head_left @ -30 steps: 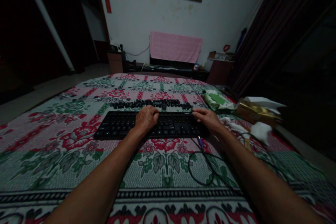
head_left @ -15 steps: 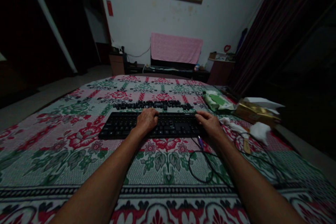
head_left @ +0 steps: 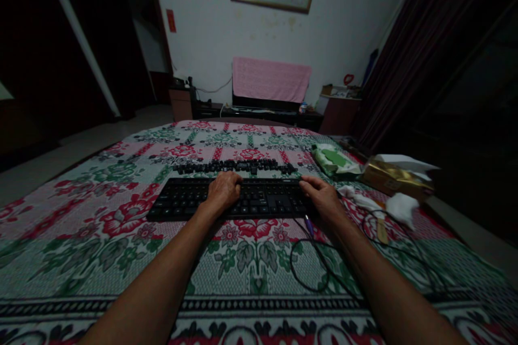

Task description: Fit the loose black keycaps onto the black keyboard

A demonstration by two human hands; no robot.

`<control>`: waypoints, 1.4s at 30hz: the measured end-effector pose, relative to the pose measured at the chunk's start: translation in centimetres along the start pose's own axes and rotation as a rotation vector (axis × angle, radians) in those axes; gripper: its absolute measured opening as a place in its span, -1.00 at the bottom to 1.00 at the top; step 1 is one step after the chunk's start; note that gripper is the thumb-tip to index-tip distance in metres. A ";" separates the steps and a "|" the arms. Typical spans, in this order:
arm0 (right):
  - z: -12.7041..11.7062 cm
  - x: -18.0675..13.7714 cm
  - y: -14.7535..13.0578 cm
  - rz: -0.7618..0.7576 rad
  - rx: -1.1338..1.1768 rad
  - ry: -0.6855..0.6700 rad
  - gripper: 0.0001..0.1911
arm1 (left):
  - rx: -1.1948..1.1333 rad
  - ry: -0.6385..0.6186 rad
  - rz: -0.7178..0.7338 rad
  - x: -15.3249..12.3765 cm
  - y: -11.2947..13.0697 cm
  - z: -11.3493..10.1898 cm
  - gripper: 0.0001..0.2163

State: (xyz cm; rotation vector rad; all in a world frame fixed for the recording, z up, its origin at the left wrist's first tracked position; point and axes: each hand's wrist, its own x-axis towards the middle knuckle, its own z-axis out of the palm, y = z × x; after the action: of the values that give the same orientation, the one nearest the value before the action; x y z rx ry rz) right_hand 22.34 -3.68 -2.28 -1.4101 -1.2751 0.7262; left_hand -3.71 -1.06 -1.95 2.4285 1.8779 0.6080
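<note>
Across the flowered cloth [head_left: 101, 259]: the black keyboard [head_left: 178, 197] lies flat, its long axis running left to right.
Row of black pieces [head_left: 254, 170]: seemingly loose keys, strung left to right just beyond the keyboard's far edge, roughly parallel to it; the left hand [head_left: 223, 190] is opposite the row's middle, the right hand [head_left: 324, 199] near its right end.
Left hand: palm down over the keyboard's middle, fingers curled toward the far edge; fingertips hidden, so I cannot tell whether anything is held.
Right hand: by the keyboard's far right corner, thumb and forefinger almost together; too dim to tell if something small is pinched.
Purple piece [head_left: 309, 225]: just off the keyboard's near edge, nearer the right hand.
</note>
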 end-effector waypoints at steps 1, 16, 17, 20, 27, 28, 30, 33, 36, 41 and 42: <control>0.0 0.0 -0.1 0.007 0.006 0.001 -0.53 | 0.003 0.000 0.000 0.0 0.0 0.0 -0.76; 0.6 -0.1 0.2 0.019 0.089 -0.013 -0.54 | 0.096 -0.016 -0.009 0.2 -0.3 -0.2 -0.74; 0.6 -0.2 0.1 0.023 0.078 -0.016 -0.54 | 0.097 -0.016 -0.011 0.2 -0.3 -0.2 -0.74; 0.7 -0.4 -0.3 0.035 0.069 -0.028 -0.54 | 0.101 -0.010 -0.008 0.1 -0.3 -0.3 -0.74; 0.4 -0.6 -0.9 0.073 0.137 -0.110 -0.53 | 0.117 -0.011 -0.006 0.0 -0.1 -0.5 -0.73; 0.2 -0.5 -1.0 0.080 0.139 -0.144 -0.55 | 0.116 -0.015 -0.006 0.0 -0.1 -0.5 -0.73; -0.6 -0.1 -1.3 0.088 0.125 -0.185 -0.59 | 0.117 -0.021 -0.008 0.0 -0.2 -0.5 -0.72; -2.0 0.8 -1.4 0.078 0.110 -0.139 -0.61 | 0.120 -0.022 -0.015 0.1 -0.2 -0.5 -0.72; -2.8 1.5 -0.8 0.121 0.166 -0.083 -0.57 | 0.117 -0.023 -0.024 0.1 -0.2 -0.4 -0.72; -2.7 1.2 0.4 0.179 0.197 -0.177 -0.55 | 0.112 -0.043 -0.027 0.3 -0.4 -0.3 -0.72; -2.5 1.1 0.5 0.167 0.179 -0.197 -0.56 | 0.111 -0.038 -0.022 0.3 -0.4 -0.3 -0.72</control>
State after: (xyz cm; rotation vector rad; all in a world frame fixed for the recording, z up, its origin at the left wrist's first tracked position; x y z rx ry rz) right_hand 25.12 -3.29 -1.86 -1.3338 -1.2173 1.0879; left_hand -4.12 -0.77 -1.65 2.4624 1.9722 0.4649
